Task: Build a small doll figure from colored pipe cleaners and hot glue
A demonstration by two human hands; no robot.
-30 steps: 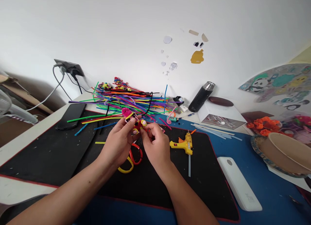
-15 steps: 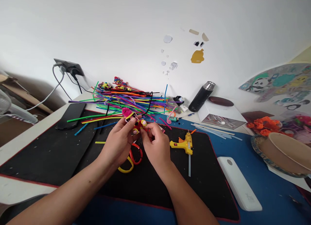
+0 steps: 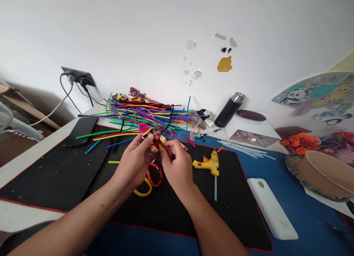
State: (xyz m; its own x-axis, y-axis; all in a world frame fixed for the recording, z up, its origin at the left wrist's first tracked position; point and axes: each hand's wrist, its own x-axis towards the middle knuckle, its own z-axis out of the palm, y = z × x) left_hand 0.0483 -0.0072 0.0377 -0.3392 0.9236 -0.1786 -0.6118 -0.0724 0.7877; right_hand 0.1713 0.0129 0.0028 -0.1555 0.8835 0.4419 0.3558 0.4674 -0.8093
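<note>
Pipe-cleaner figure (image 3: 155,139): small, with a pink tuft on top, a red middle and yellow loops; one pale round end faces right. It is held clear of the surface, above the far half of the black mat (image 3: 55,175) and just in front of the pile of pipe cleaners (image 3: 143,114). Left hand (image 3: 132,164): fingers curled and closed on the figure's left side, thumb and forefinger pinching near the pink tuft. Right hand (image 3: 177,167): fingertips pinched narrow on the red and yellow part from the right; which fingers make contact cannot be told at this size. Both forearms come in from the bottom edge and meet at the figure. Directly under the hands, flat on the mat, lie scissors (image 3: 151,180) with one red and one yellow handle loop, partly hidden by the left wrist. Just right of the right hand lies a yellow glue gun (image 3: 208,164) on its side, with a clear glue stick (image 3: 215,188) beside it, pointing toward the near edge. Loose green, yellow and blue pipe cleaners spill from the pile onto the mat. A dark phone (image 3: 80,130) lies at the mat's far left corner. To the right, on the blue table top (image 3: 290,197): a white power bank (image 3: 272,208) near the mat's edge, well apart from the hands; farther back, a black flask (image 3: 229,109) tilted against a white box (image 3: 251,132); at the right edge, a paper bowl (image 3: 326,173).
</note>
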